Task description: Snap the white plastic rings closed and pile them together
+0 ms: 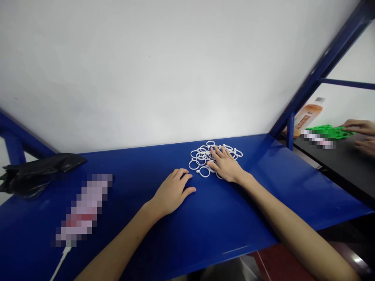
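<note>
A loose pile of thin white rings (204,171), each with a small knob, lies toward the back of the blue table. My right hand (226,164) rests on the right part of the pile with its fingers spread, covering some of the rings. Just left of the pile, my left hand (175,191) lies on the tabletop, fingers apart and slightly bent, holding nothing. A small gap separates its fingertips from the nearest ring.
The blue table (131,242) meets a white wall. At left are a black plastic bag (43,171) and a blurred-out device (88,207) with a white cable (61,261). On a dark table at right, another person's hands (361,128) touch green pieces (329,132) near a bottle (307,117).
</note>
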`<act>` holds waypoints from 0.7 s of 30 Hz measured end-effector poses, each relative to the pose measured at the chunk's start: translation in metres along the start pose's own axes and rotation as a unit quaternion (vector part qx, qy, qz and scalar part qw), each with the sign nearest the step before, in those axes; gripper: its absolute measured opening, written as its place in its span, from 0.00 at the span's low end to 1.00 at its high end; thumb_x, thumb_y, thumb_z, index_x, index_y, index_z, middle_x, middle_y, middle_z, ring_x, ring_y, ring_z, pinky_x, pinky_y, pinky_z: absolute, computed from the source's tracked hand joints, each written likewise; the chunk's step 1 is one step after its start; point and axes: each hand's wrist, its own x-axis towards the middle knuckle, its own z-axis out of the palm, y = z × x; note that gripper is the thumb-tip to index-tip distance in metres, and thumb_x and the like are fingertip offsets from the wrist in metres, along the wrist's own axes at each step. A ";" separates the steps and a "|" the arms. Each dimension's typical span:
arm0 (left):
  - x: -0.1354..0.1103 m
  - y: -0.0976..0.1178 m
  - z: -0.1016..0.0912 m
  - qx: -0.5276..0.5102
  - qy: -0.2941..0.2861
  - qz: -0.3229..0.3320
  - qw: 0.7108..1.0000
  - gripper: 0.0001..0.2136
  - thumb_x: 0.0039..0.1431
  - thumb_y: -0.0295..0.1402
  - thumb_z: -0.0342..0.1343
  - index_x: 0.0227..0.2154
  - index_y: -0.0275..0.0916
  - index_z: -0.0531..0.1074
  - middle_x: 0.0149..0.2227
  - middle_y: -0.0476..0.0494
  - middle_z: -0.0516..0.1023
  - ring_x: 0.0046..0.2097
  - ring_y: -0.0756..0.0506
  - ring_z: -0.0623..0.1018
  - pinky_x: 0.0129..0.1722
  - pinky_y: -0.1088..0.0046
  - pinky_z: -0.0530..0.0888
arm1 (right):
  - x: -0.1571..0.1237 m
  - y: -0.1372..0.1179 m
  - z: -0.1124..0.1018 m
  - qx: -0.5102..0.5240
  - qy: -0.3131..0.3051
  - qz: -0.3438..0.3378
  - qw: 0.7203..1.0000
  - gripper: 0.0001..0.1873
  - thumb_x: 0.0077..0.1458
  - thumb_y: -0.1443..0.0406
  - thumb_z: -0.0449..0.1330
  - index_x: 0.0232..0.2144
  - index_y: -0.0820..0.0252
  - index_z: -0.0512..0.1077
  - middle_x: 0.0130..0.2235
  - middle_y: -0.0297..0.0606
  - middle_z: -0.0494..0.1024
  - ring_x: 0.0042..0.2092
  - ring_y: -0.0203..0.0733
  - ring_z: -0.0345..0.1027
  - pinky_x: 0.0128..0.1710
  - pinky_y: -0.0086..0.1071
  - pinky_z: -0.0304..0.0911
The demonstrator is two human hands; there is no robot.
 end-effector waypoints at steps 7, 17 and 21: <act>-0.002 -0.001 0.002 -0.004 0.009 0.008 1.000 0.19 0.68 0.46 0.49 0.53 0.41 0.70 0.54 0.40 0.71 0.55 0.39 0.71 0.56 0.55 0.70 | 0.001 0.001 0.002 -0.008 0.008 0.019 1.000 0.45 0.63 0.39 0.38 0.70 0.64 0.50 0.70 0.51 0.50 0.71 0.62 0.34 0.68 0.57 0.39; -0.002 -0.002 0.002 -0.002 0.005 0.008 1.000 0.18 0.67 0.45 0.51 0.53 0.40 0.70 0.54 0.40 0.72 0.55 0.39 0.71 0.57 0.55 0.70 | -0.007 -0.020 -0.010 -0.002 0.063 -0.020 0.998 0.41 0.65 0.44 0.45 0.69 0.64 0.53 0.69 0.52 0.53 0.71 0.62 0.37 0.68 0.57 0.43; -0.003 -0.002 0.004 -0.007 0.015 0.007 1.000 0.18 0.67 0.44 0.52 0.53 0.41 0.70 0.54 0.40 0.71 0.55 0.39 0.71 0.57 0.54 0.70 | -0.012 -0.034 -0.019 0.042 0.119 -0.117 0.985 0.27 0.66 0.51 0.51 0.60 0.59 0.66 0.63 0.49 0.66 0.66 0.57 0.55 0.64 0.54 0.56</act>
